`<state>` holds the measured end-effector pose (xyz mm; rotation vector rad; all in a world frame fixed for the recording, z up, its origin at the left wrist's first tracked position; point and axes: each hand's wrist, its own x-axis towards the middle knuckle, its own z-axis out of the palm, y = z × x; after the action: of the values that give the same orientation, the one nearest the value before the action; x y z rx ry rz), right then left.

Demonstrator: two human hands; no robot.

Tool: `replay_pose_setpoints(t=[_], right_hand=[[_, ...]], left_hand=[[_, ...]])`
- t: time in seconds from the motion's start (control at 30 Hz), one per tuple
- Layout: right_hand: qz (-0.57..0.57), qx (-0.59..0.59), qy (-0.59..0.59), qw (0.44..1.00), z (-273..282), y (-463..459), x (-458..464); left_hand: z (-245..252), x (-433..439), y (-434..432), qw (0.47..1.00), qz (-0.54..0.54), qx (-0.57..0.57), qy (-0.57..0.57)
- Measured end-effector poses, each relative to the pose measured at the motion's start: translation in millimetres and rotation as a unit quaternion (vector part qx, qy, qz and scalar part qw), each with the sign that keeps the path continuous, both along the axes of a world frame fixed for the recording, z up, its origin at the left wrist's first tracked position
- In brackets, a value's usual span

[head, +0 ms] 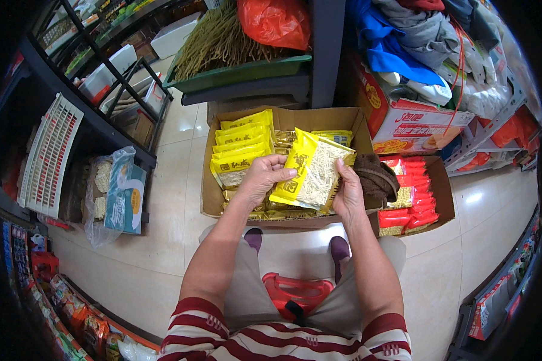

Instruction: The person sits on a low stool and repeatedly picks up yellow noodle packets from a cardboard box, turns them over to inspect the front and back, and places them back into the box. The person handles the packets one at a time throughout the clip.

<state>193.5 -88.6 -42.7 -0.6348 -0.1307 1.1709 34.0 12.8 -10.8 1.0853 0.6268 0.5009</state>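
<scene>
A yellow plastic packet of dried noodles [318, 173], with a clear window, is tilted between my hands above an open cardboard box [293, 221]. My left hand [268, 176] pinches its yellow left edge between thumb and fingers. At its right edge, my right hand [348, 187] grips with the thumb on the front. Similar yellow packets [241, 149] stand in a row in the left part of the box, and gold packets [284, 214] lie lower down in it. A dark brown cloth [374, 178] hangs over the box's right wall, beside my right hand.
Right of the box is a carton of red noodle packets [417, 194]; behind it stands a printed carton [426, 124] under clothes. A green tray [248, 70] of dried stalks sits on a shelf ahead. A teal box [133, 198] is at left. A red stool [293, 291] is between my legs.
</scene>
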Motion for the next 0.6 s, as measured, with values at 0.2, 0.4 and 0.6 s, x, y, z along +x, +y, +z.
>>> replay_pose_setpoints(t=[0.2, 0.4, 0.6], right_hand=[[-0.004, 0.000, -0.005, 1.000, -0.8, -0.3, 0.0], [-0.010, 0.002, -0.003, 1.000, 1.9, -1.8, 1.1], [-0.018, 0.003, 0.000, 1.000, 2.6, -1.0, 0.3]], left_hand=[[-3.4, 2.8, -3.9, 0.999, -0.035, 0.025, -0.002], [-1.3, 3.5, -6.5, 0.999, -0.028, 0.034, 0.026], [-3.5, 4.6, -6.8, 0.999, -0.011, 0.038, 0.016]])
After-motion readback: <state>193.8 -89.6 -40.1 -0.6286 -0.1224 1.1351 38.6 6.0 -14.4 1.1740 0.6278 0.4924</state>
